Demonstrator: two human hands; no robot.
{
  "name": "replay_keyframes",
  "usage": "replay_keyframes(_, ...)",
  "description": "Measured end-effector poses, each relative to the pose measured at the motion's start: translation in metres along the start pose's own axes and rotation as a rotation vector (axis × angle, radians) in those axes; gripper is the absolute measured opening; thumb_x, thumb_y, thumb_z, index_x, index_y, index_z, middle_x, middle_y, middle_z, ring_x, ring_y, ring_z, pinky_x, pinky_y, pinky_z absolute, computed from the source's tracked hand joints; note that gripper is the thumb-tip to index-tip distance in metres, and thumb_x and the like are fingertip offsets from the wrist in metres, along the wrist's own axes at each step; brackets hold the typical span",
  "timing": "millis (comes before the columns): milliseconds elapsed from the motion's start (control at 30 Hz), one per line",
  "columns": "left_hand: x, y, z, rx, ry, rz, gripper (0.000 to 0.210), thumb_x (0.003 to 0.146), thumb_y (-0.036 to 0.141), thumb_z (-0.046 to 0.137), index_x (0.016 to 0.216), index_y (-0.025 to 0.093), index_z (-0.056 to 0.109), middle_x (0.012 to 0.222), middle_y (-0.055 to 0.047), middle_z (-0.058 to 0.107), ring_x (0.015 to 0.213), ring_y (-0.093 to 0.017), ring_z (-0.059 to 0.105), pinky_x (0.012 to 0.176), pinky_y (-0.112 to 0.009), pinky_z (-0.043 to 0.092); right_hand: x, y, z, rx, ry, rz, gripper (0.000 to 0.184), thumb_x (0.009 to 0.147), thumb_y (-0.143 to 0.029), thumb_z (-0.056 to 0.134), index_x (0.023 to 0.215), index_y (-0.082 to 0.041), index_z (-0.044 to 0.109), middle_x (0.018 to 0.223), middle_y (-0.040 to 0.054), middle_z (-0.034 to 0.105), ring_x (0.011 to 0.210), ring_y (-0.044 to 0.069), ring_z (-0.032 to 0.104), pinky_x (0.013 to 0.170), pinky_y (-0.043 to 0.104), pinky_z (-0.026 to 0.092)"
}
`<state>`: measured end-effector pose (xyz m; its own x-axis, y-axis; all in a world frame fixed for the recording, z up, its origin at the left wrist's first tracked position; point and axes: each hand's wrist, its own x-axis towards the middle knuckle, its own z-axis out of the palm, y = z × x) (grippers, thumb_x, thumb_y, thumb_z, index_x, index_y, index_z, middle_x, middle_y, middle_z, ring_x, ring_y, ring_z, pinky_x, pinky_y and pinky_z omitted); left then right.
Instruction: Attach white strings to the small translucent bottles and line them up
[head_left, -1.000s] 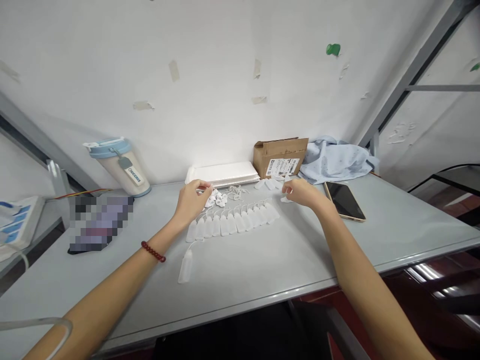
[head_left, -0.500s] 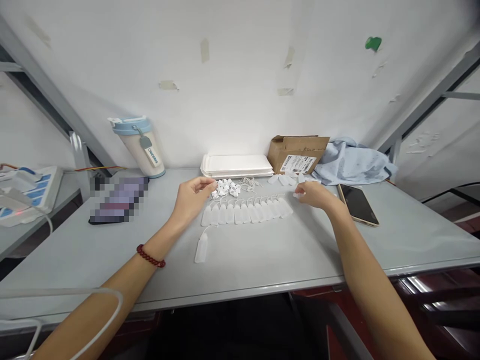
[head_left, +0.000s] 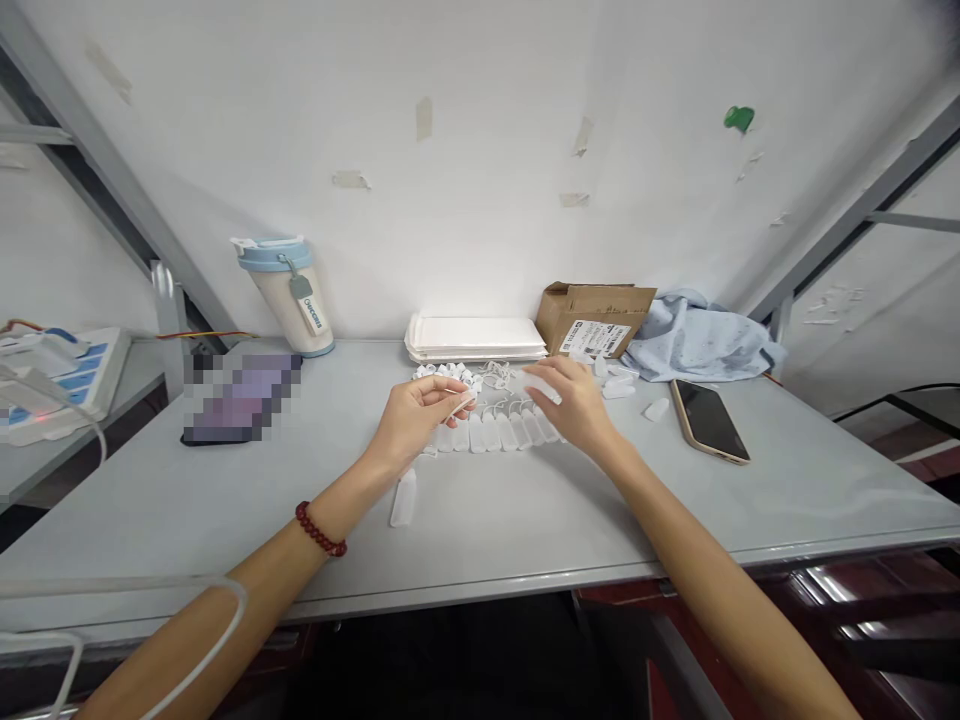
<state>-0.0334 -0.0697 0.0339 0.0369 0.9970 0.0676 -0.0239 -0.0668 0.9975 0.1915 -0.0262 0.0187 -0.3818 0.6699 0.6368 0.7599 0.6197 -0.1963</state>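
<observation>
Grip of right hand (head_left: pixel 574 402) has moved toward left hand (head_left: pixel 412 418), apparently holding translucent white plastic piece (head_left: pixel 528 386), left pinching small thin white piece (head_left: pixel 459 408), so both parts sit close, row of frosted plastic tags (head_left: pixel 486 434) on gray bench (head_left: pixel 525 525) beneath.

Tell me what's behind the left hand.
White pieces show just beyond the left hand, translucent tags to its right; anything directly behind it is covered.
</observation>
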Motion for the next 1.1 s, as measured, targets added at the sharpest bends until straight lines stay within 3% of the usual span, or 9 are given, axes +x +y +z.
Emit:
replay_keyframes(100,-0.003,0.000,0.003,-0.017,-0.030,0.010,0.021,0.067,0.031,0.071,0.079,0.014,0.067,0.072,-0.006,0.070,0.065,-0.015,0.062,0.060,-0.027,0.047,-0.004,-0.028,0.006,0.268,0.023,-0.146,0.025,0.089,-0.021,0.049,0.112,-0.022,0.059,0.102,0.0097,0.060,0.093,0.020,0.059,0.080,0.035,0.049)
replay_keyframes(200,-0.005,0.002,0.005,0.003,-0.044,0.016,0.019,0.068,0.031,0.071,0.077,0.015,0.068,0.070,-0.004,0.069,0.065,-0.015,0.062,0.061,-0.028,0.048,-0.009,-0.043,0.009,0.373,-0.001,-0.186,0.027,0.090,-0.022,0.047,0.115,-0.025,0.056,0.101,0.0083,0.059,0.091,0.019,0.059,0.076,0.034,0.052)
replay_keyframes(533,-0.007,0.000,0.009,0.054,-0.025,0.043,0.020,0.068,0.033,0.071,0.074,0.015,0.068,0.065,-0.004,0.067,0.059,-0.014,0.060,0.055,-0.025,0.046,-0.012,-0.041,0.014,0.427,-0.028,-0.169,0.026,0.089,-0.020,0.049,0.114,-0.022,0.057,0.099,0.0087,0.060,0.081,0.016,0.059,0.062,0.028,0.054)
replay_keyframes(1100,-0.005,-0.002,0.007,0.003,-0.055,-0.004,0.021,0.068,0.036,0.072,0.074,0.016,0.069,0.059,-0.001,0.063,0.054,-0.010,0.053,0.053,-0.023,0.043,-0.014,-0.048,0.014,0.497,0.015,-0.198,0.027,0.089,-0.021,0.049,0.116,-0.022,0.056,0.097,0.0088,0.060,0.076,0.015,0.059,0.060,0.027,0.054)
